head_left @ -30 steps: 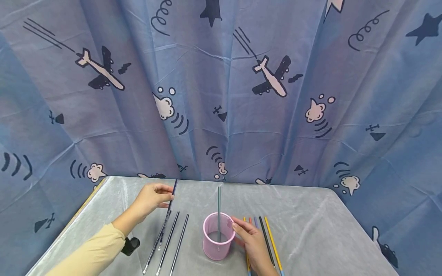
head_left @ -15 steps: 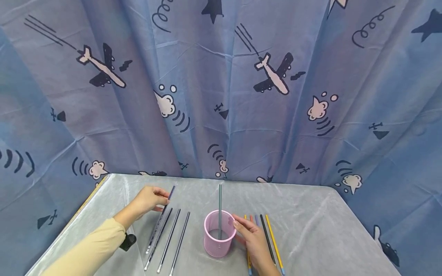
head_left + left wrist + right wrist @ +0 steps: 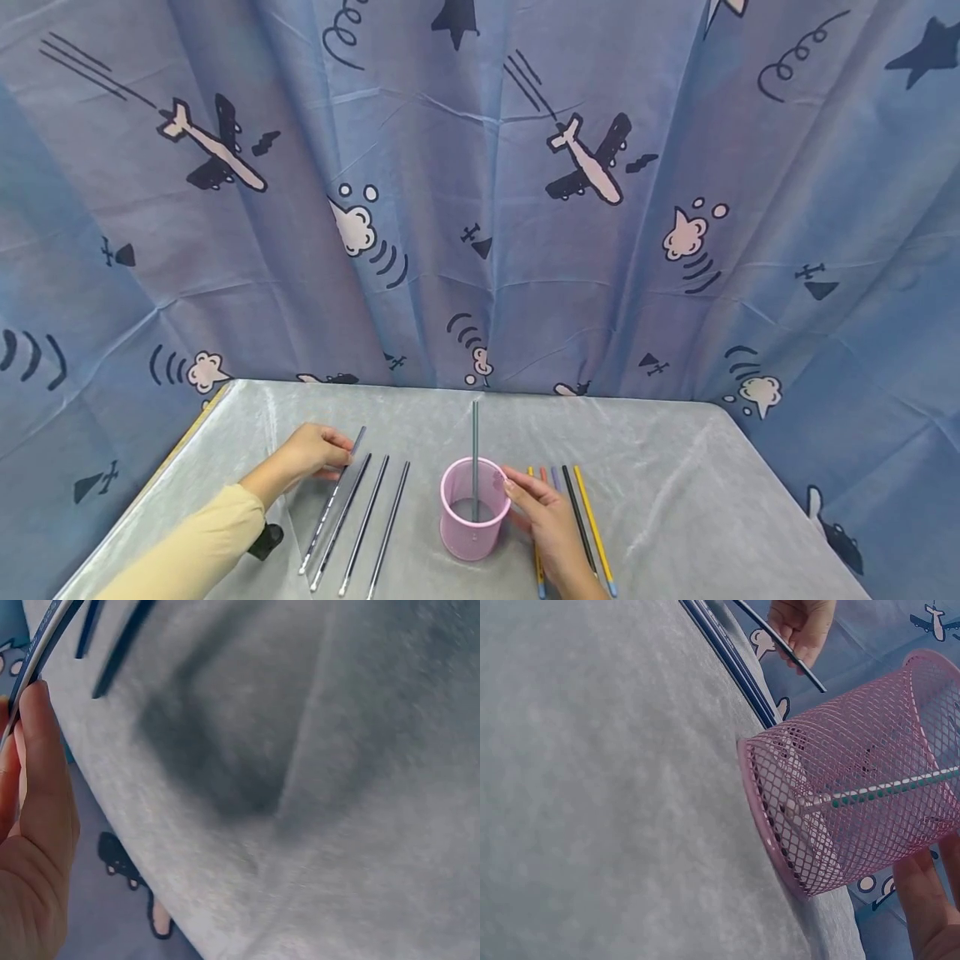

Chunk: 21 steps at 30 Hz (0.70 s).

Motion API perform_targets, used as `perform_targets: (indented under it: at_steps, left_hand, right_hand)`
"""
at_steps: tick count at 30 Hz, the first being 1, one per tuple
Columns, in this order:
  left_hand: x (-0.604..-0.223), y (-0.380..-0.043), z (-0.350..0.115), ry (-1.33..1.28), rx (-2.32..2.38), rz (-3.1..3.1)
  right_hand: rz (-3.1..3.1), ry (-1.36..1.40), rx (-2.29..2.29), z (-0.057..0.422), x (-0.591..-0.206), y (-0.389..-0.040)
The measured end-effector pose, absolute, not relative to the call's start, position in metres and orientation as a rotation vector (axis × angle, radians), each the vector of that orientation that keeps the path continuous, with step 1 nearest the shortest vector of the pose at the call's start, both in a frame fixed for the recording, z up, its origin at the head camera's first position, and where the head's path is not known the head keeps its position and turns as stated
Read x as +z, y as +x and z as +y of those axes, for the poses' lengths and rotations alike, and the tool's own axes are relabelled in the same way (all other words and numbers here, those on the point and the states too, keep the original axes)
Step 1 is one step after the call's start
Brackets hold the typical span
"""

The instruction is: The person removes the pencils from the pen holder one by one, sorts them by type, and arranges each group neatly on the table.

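Observation:
In the head view, my left hand [image 3: 318,450] pinches a dark blue pencil [image 3: 322,525] near its far end; the pencil slants left of several similar dark pencils [image 3: 365,525] with white-tipped near ends. That held pencil [image 3: 45,641] shows a white stripe in the left wrist view, between thumb and fingers. My right hand [image 3: 551,529] holds a pink mesh pen cup [image 3: 471,537] by its right side, thumb at the rim. Inside the cup, a green pencil [image 3: 476,442] stands upright. Through the mesh [image 3: 847,772] in the right wrist view, this pencil's lower end shows.
Right of the cup lie several pencils, including a yellow one [image 3: 595,529] and a black one [image 3: 579,521], partly hidden by my right hand. A grey cloth [image 3: 697,500] covers the table. Behind it hangs a blue curtain [image 3: 450,208] with airplane prints.
My left hand has come down and left with the dark blue pencil, which now lines up left of the other dark ones. My right hand and the cup stay put.

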<state>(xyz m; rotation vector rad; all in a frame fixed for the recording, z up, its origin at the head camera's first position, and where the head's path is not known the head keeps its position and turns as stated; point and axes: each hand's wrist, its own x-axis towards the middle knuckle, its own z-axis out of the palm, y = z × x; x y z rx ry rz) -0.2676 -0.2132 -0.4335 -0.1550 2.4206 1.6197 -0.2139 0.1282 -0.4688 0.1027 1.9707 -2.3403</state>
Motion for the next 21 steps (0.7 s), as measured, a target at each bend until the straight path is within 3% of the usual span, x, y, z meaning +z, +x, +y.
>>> perform_targets:
  at_steps: [21]
  left_hand:
    - [-0.448,-0.267,-0.221,-0.236,1.591,2.387]
  right_hand:
    - [1.988,0.108,-2.327,0.128,-0.47,-0.213]
